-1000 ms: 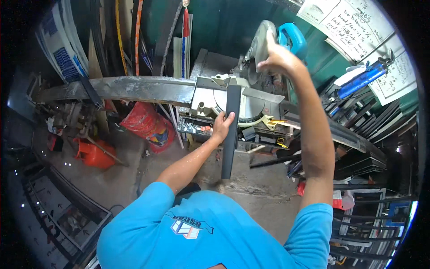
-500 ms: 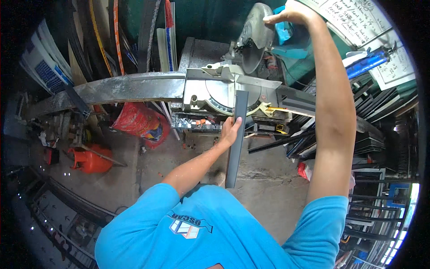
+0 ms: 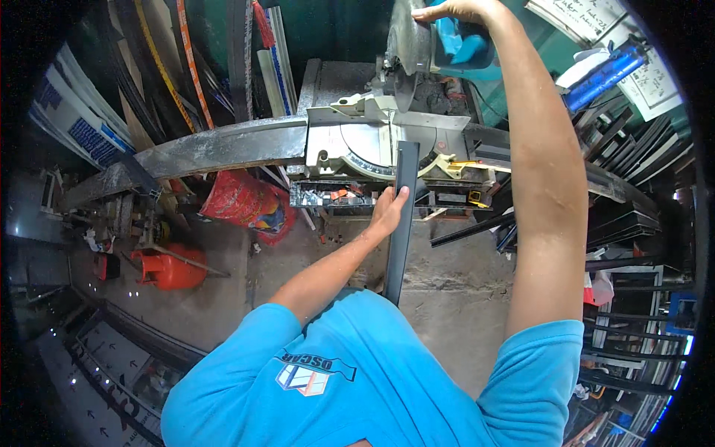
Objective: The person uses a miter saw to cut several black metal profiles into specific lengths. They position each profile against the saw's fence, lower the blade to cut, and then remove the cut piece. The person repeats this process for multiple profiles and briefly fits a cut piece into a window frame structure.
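Observation:
My left hand is closed round a long dark grey metal profile. Its far end overlaps the front of a mitre saw's round white table, and its near end reaches back to my shirt. At the top edge of the picture, my right hand grips the raised head of the mitre saw, thumb stretched toward the blade guard; its other fingers are partly cut off. Below the guard the blade shows, above and behind the saw's table and apart from the profile.
A long grey support beam runs left from the saw. Beneath it are a red sack and an orange gas cylinder. Upright profiles lean at the back left; a blue tube and stacked dark profiles lie right.
The view has shifted slightly. My left hand and the profile have swung a little to the right, the profile now more upright in the picture. My right hand stays on the raised saw head.

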A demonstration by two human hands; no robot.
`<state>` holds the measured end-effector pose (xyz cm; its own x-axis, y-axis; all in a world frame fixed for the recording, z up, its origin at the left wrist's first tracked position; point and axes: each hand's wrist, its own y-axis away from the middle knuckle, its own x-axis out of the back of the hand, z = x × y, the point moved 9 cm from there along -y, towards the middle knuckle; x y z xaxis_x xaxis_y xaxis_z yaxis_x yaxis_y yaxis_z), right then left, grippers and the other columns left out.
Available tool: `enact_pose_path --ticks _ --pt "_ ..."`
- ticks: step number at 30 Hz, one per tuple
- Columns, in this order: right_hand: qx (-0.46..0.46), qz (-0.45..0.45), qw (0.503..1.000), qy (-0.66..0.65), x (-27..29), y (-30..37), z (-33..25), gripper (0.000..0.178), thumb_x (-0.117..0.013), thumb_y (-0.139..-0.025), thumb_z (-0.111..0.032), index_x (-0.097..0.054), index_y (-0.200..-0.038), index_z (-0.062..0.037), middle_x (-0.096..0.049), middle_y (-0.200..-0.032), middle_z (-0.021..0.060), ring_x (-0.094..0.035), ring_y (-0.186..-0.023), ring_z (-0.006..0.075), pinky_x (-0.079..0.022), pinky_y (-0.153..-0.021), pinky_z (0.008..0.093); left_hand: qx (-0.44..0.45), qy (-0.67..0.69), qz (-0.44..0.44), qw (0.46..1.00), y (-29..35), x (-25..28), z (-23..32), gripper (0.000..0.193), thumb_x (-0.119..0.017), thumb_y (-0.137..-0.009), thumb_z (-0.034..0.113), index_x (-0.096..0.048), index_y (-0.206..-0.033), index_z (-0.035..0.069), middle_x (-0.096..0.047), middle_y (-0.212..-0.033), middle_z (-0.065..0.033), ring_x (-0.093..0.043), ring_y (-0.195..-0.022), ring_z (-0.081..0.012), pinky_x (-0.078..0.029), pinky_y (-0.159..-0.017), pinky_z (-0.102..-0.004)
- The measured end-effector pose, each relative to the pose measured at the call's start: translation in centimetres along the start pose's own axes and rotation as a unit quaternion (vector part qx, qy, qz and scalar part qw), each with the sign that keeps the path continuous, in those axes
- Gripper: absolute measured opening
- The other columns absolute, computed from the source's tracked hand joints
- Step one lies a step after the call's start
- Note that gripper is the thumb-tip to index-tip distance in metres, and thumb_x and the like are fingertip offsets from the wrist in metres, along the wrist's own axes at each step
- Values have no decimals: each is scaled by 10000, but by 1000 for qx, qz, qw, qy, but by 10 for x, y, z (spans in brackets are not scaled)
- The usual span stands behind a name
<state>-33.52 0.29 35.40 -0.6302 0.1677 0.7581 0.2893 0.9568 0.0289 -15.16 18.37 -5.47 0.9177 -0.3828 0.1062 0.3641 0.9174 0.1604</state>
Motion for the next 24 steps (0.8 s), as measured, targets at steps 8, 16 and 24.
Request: enact_pose_path --ticks 8,16,24 --pt "51 68 996 28 -16 50 9 1191 -1024 -542 -371 -429 -1495 25 -625 -1370 264 -640 -1219 372 -553 -965 439 -56 -7 16 998 -6 1 -3 564 -490 -1065 522 -581 -996 -31 -610 -887 -119 -569 -870 -230 -457 -819 -404" --pt "73 136 987 50 -17 78 16 1103 -995 -582 -408 -468 -1463 -4 -653 -1321 261 -681 -1137 385 -557 -942 435 -24 -24 3 999 -8 -3 -9 581 -497 -1058 527 -608 -1023 -43 -639 -893 -145 -601 -882 -251 -466 -826 -430" --pt "111 188 974 67 -28 91 32 1061 -986 -574 -448 -496 -1390 21 -674 -1230 308 -656 -1159 441 -539 -962 459 -9 -18 -8 1000 -10 -7 -13 593 -520 -1051 534 -607 -1015 -51 -618 -870 -113 -575 -858 -214 -467 -807 -402"
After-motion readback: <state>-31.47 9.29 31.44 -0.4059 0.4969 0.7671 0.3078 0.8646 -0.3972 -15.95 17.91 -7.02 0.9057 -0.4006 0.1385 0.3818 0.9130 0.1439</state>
